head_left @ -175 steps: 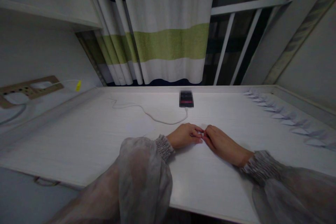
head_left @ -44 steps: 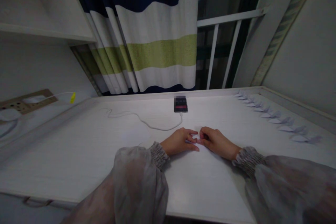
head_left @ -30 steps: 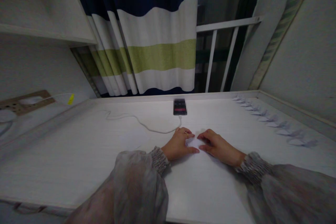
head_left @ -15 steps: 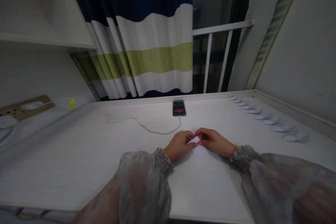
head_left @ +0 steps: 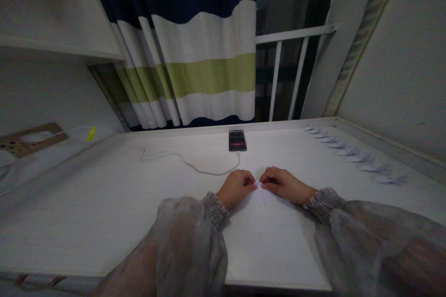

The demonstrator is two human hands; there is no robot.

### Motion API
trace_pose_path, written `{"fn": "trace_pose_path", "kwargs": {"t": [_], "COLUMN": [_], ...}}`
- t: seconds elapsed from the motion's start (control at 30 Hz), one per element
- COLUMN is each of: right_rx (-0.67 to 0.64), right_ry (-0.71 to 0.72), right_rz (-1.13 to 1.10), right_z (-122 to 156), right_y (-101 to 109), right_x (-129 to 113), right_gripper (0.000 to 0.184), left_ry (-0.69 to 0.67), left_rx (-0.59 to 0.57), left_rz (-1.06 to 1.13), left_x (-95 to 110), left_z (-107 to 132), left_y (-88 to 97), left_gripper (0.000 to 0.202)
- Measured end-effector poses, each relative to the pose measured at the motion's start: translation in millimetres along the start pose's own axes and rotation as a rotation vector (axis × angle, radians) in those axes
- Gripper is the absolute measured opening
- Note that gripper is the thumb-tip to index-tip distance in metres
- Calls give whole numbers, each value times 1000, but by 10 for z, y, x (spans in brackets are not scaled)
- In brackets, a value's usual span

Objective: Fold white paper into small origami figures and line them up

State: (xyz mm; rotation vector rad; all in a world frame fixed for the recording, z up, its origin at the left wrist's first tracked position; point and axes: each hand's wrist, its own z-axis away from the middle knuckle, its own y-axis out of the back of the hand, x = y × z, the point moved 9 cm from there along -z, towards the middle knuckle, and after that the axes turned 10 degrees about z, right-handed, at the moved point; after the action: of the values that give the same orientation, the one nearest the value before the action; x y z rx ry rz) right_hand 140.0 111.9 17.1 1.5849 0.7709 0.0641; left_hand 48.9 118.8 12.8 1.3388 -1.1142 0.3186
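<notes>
Where the two hands nearly meet, a small white paper [head_left: 261, 196] is held over the middle of the desk [head_left: 275, 250], a narrow point of it showing below the fingertips, toward the person. Whether that point rests on the desk or sits just above it, I cannot tell.

The left hand [head_left: 237, 187] pinches the paper's upper left part between thumb and curled fingers, a narrow grip. The right hand [head_left: 287, 185] does likewise at the upper right, its thumb and forefinger drawn close together; the fingers hide most of the folds. Judging by its slim, pointed outline, the paper looks partly folded, and shaping probably remains, though how much is unclear.

To the right, well apart from the hands, a row of folded papers [head_left: 349, 152] runs along the desk's side toward the far corner. These have raised, pointed parts and look finished, so by this view several pieces are done and the held one has not joined them.

Beyond the hands lies a dark device [head_left: 237, 140], blurred out, near the desk's back edge. A white cable [head_left: 190, 165] reaches its near edge and loops away leftward. Behind the desk hangs a striped curtain [head_left: 212, 76], with a white rail [head_left: 296, 35] beside it.
</notes>
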Motion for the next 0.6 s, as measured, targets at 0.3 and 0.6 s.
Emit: {"fn": "trace_pose_path", "kwargs": {"t": [0.3,0.6], "right_rx": [-29,-16], "right_ry": [31,93], "right_rz": [10,18], "right_z": [5,26], "right_y": [0,45], "right_x": [28,-49], "right_gripper": [9,12], "left_ry": [-15,-47], "left_rx": [3,-22], "left_rz": [-39,-71], "left_x": [-12,-6], "left_z": [-9,-16], "left_y": [0,-9], "left_gripper": [17,16]}}
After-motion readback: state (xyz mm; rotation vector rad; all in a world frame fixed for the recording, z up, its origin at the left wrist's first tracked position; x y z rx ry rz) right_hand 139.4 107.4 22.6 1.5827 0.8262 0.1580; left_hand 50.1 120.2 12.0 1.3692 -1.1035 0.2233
